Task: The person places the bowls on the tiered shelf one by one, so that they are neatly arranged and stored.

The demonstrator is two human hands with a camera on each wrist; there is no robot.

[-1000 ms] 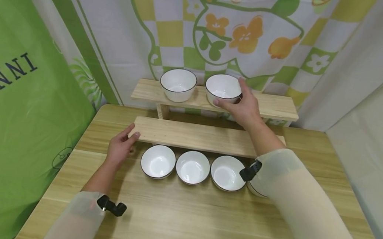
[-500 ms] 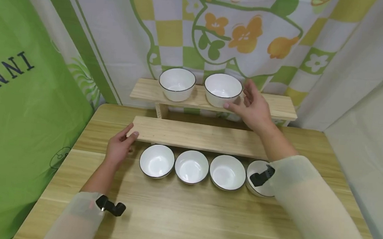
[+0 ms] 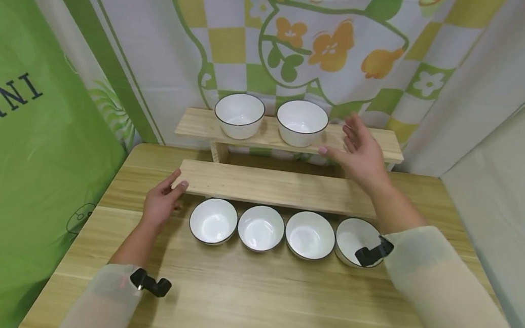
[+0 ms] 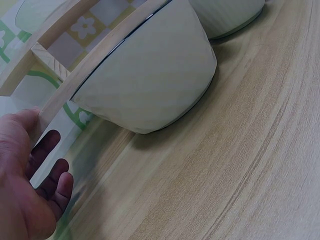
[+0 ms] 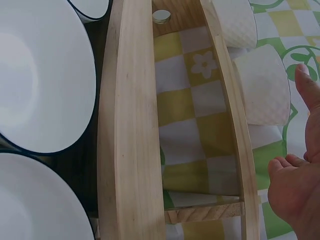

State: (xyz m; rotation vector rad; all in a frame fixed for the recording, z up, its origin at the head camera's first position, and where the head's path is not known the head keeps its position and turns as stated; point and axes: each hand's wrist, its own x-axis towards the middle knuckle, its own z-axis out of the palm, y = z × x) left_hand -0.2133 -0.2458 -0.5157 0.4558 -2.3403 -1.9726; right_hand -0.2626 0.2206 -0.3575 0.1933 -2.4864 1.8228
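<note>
A two-tier wooden shelf [image 3: 279, 186] stands on the table. My left hand [image 3: 161, 203] holds the left end of its lower board, with the thumb at the board and the other fingers loosely bent below, as the left wrist view shows. On the upper board sit two white bowls with dark rims, a left bowl [image 3: 240, 116] and a right bowl [image 3: 302, 123]. My right hand [image 3: 365, 158] hovers just right of the right bowl, apart from it, fingers spread and holding nothing. In the right wrist view the same hand [image 5: 295, 185] is partly cut off by the frame edge.
A row of several white bowls [image 3: 261, 229] stands on the wooden table [image 3: 234, 299] in front of the lower board. The right sleeve's black strap partly covers the rightmost bowl [image 3: 353, 236]. A patterned curtain [image 3: 234, 45] hangs behind, and a green cloth [image 3: 38, 168] hangs at the left.
My right hand has let go of the right bowl on the upper board and moved away to the right. The left hand stays at the lower board's end.
</note>
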